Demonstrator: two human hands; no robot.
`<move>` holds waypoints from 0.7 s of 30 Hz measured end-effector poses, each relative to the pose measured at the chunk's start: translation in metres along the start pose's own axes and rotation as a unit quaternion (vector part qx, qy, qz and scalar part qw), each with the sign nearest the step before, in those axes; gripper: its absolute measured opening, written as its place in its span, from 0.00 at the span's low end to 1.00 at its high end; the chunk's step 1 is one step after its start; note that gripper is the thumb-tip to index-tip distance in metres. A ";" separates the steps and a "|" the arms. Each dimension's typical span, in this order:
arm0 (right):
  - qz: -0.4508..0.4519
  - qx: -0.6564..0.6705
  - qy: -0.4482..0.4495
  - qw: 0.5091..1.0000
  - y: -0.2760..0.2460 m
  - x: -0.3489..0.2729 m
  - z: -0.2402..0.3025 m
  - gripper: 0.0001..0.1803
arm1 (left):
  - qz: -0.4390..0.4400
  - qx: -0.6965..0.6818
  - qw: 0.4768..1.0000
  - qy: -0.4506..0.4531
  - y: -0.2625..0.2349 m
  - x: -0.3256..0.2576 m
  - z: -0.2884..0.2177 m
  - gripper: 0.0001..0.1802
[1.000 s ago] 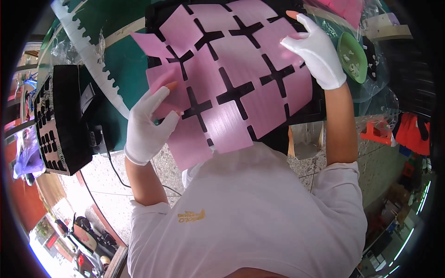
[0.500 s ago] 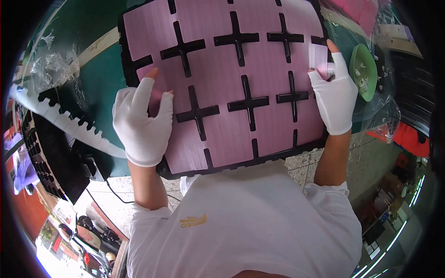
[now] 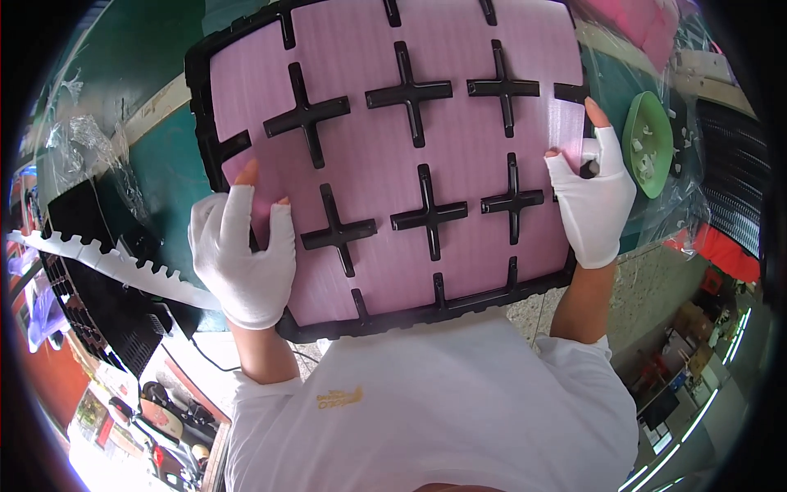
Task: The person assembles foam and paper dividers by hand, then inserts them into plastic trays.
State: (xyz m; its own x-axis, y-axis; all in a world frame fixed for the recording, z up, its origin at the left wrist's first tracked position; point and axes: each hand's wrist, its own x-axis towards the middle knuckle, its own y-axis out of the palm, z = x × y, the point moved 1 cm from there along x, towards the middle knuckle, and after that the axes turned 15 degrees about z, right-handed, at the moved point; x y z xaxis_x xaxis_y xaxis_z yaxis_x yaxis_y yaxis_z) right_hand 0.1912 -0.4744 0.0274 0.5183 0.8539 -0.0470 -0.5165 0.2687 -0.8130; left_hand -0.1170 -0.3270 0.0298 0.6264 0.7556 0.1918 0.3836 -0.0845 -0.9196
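Observation:
A black plastic tray [image 3: 426, 318], lined with pink foam, fills the middle of the view in front of my chest. Black cross-shaped dividers [image 3: 426, 215] stand up through the pink foam sheet [image 3: 369, 180]. My left hand [image 3: 246, 262], in a white glove with bare thumb and index tips, grips the tray's left side. On the right side, my right hand [image 3: 597, 197], gloved alike, holds the rim, its thumb on the foam and index finger along the edge. The fingers under the tray are hidden. A notched white strip [image 3: 123, 266] runs behind my left wrist; whether that hand touches it is unclear.
Right of the tray, a green bowl [image 3: 635, 164] holds small white bits. Clear plastic film [image 3: 689, 180] lies around it, with black ribbed trays [image 3: 730, 172] beyond. More black trays [image 3: 106, 328] and a cable lie at left. The green tabletop [image 3: 160, 164] extends behind.
The tray and both hands sit lower in view, its left side shifted a little left. My grip looks the same. The notched strip's far end has dropped; the bowl also appears slightly lower.

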 end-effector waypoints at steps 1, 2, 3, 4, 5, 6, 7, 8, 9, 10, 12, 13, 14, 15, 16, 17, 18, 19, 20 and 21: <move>0.007 0.002 -0.006 1.000 -0.001 -0.001 -0.001 0.37 | 0.008 -0.011 1.000 -0.006 0.000 -0.002 0.001 0.23; 0.005 0.001 -0.006 1.000 -0.001 0.000 0.000 0.37 | 0.015 -0.022 1.000 -0.013 0.000 -0.003 0.001 0.22; -0.005 0.034 -0.006 0.999 -0.001 -0.001 0.001 0.37 | 0.014 -0.022 1.000 -0.012 0.000 -0.002 0.000 0.22; -0.015 0.067 -0.006 0.998 -0.002 -0.001 0.002 0.37 | 0.002 -0.038 0.999 -0.013 0.000 -0.002 0.000 0.22; -0.017 0.066 -0.007 0.998 -0.002 -0.001 0.000 0.37 | -0.009 -0.055 0.998 -0.014 0.000 -0.001 -0.001 0.22; -0.029 0.076 0.007 0.997 -0.001 0.000 -0.003 0.36 | -0.010 -0.054 0.998 -0.013 0.000 -0.002 0.000 0.22; -0.041 0.086 0.022 0.995 0.000 0.000 -0.005 0.35 | -0.011 -0.060 0.998 -0.010 0.001 -0.004 0.003 0.23; -0.042 0.087 0.022 0.995 -0.001 0.000 -0.005 0.35 | -0.012 -0.065 0.998 -0.008 0.001 -0.005 0.005 0.25; -0.030 0.085 0.016 0.996 0.000 0.000 -0.005 0.34 | -0.011 -0.065 0.998 -0.008 -0.001 -0.006 0.005 0.25; -0.018 0.083 0.011 0.996 0.000 0.000 -0.005 0.34 | 0.010 -0.058 0.998 -0.018 -0.004 -0.008 0.004 0.26; -0.011 0.068 0.005 0.998 0.002 0.002 -0.002 0.34 | 0.033 -0.051 0.998 -0.029 -0.007 -0.007 0.002 0.28; -0.005 0.052 -0.002 0.999 0.002 0.002 0.000 0.34 | 0.034 -0.046 0.998 -0.026 -0.007 -0.004 0.001 0.28; -0.004 0.053 -0.002 0.999 0.001 0.002 0.000 0.34 | 0.035 -0.041 0.998 -0.024 -0.007 -0.002 0.000 0.29; -0.006 0.045 -0.001 0.999 0.001 0.002 0.001 0.34 | 0.035 -0.041 0.998 -0.024 -0.006 -0.001 0.001 0.29; -0.009 0.037 0.001 0.999 0.001 0.003 0.001 0.34 | 0.026 -0.037 0.999 -0.017 -0.005 0.000 0.002 0.29; -0.009 0.037 0.001 0.999 0.001 0.003 0.001 0.34 | 0.017 -0.034 0.999 -0.009 -0.004 0.001 0.002 0.28; -0.008 0.023 -0.003 1.000 0.001 0.003 0.000 0.35 | 0.018 -0.035 0.999 -0.009 -0.005 0.001 0.002 0.28; -0.006 0.008 -0.006 1.000 0.001 0.003 0.000 0.35 | 0.024 -0.029 0.999 -0.012 -0.006 0.000 0.001 0.28; -0.006 0.008 -0.005 1.000 0.001 0.003 -0.001 0.35 | 0.030 -0.023 0.999 -0.015 -0.006 0.000 0.000 0.28; -0.005 0.014 -0.009 1.000 0.001 0.003 -0.002 0.35 | 0.032 -0.024 0.999 -0.016 -0.006 0.000 0.000 0.28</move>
State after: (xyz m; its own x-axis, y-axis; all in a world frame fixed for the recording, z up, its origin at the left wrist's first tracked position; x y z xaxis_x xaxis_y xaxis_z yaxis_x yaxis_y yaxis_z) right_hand 0.1934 -0.4723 0.0252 0.5121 0.8584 -0.0282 -0.5303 0.2901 -0.7966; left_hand -0.1191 -0.3267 0.0358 0.6294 0.7675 0.1215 0.3764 -0.1643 -0.9118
